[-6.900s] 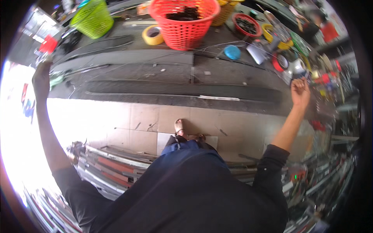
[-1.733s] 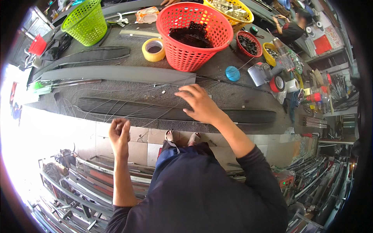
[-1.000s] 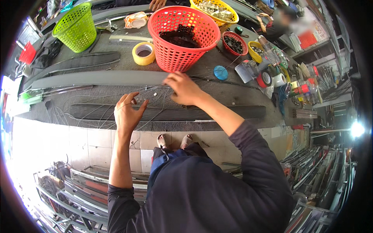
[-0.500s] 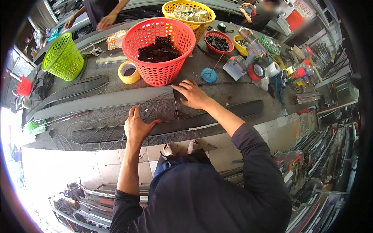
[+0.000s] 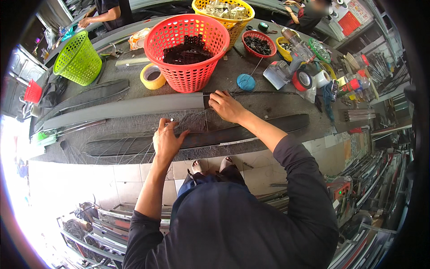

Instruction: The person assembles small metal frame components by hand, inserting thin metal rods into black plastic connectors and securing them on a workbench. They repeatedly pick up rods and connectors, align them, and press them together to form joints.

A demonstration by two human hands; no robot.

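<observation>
Holds left hand (image 5: 167, 140) half open, seemingly empty | curls right hand (image 5: 226, 106) beside grey strip (image 5: 134, 106), grip unclear | probably midway, with threads (image 5: 123, 144) loose

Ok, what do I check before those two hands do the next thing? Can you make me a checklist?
1. Left grip open: ok, its thumb and fingers stand apart.
2. Right grip holding the grey strip: cannot tell; its fingertips are by the strip's right end, but any hold is hidden.
3. Thin strands untangled: not ok, they lie criss-crossed over the near dark strip.
4. Red basket upright: ok, with black pieces inside.
5. Yellow tape roll off the grey strip: ok, it sits beyond it.
6. Co-workers' hands out of the way: ok, they are well beyond the baskets.
</observation>
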